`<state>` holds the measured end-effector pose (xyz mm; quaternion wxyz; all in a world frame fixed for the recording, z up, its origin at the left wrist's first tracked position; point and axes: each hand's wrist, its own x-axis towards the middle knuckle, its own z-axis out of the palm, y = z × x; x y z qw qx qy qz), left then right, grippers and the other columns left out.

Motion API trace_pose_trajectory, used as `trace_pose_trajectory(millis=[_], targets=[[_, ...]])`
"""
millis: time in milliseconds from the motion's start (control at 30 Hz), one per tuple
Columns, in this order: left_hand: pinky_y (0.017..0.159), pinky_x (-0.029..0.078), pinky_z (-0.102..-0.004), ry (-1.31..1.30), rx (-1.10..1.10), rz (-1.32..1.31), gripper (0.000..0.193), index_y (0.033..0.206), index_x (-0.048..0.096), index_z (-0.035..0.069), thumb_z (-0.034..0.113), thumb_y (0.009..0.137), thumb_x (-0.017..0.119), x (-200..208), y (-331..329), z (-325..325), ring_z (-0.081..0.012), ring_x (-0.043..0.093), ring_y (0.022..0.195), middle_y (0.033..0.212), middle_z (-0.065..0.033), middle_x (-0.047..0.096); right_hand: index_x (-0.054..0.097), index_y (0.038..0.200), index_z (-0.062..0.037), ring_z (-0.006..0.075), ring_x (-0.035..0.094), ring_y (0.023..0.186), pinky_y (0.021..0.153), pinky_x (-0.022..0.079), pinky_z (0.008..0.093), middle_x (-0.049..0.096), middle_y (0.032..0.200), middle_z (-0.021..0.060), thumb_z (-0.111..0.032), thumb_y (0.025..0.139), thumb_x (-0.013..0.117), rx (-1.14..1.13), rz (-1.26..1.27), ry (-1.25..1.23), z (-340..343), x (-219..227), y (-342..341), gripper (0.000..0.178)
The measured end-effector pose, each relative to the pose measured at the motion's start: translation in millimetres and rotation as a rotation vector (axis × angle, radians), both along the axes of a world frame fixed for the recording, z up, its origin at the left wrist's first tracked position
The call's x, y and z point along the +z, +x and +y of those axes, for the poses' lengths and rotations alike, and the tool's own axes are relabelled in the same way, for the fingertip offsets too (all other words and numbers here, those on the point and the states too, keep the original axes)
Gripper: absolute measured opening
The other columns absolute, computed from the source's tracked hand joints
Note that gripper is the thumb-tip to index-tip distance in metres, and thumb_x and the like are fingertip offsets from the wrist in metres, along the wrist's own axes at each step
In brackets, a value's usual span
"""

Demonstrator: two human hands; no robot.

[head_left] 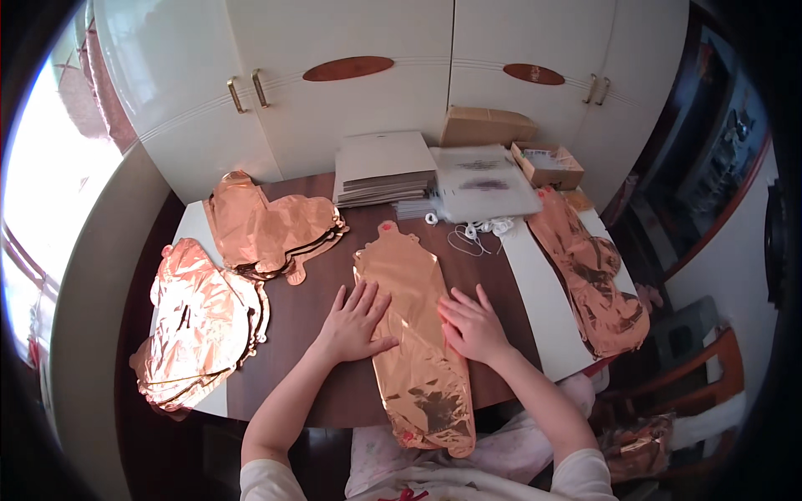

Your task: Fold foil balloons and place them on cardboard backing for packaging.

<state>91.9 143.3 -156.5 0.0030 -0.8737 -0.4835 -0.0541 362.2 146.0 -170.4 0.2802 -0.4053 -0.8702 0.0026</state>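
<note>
Your left hand [354, 327] and right hand [478, 327]: fingers apart, unclamped. Copper foil balloon [411, 301] overhangs table [292, 321]; could slip if pressure lifts.

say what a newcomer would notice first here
Probably the long shiny copper foil piece lying on the brown wooden table, with the left hand and right hand at its sides. Next, the glinting copper foil pile at the table's left edge, then the pale rectangular cardboard stack behind.
</note>
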Motion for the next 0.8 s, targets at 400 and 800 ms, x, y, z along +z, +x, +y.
trace_pose_trajectory(millis=[400, 800], targets=[[0.105, 0.02, -0.0616, 0.055, -0.039, 0.004, 0.083, 0.14, 0.034, 0.018, 0.073, 0.078, 0.042, 0, 0, -2, -0.0421, 0.023, 0.135, 0.143, -0.0168, 0.034, 0.062, 0.116, -0.0102, 0.0254, 0.042, 0.127, 0.108, 0.023, 0.0529, 0.058, 0.124, 0.0023, -0.025, 0.084, 0.055, 0.057, -0.085, -0.095, -1, 5, -11, 0.035], [0.108, 0.012, -0.0591, 0.007, -0.328, -0.016, 0.07, 0.14, 0.036, 0.027, 0.067, 0.083, 0.043, 2, 18, -13, -0.0353, 0.023, 0.136, 0.147, -0.0101, 0.03, 0.061, 0.119, -0.0103, 0.0258, 0.039, 0.129, 0.108, 0.022, 0.053, 0.055, 0.128, 0.0017, -0.029, 0.081, 0.059, 0.071, -0.125, -0.1, -2, 6, -9, 0.042]])
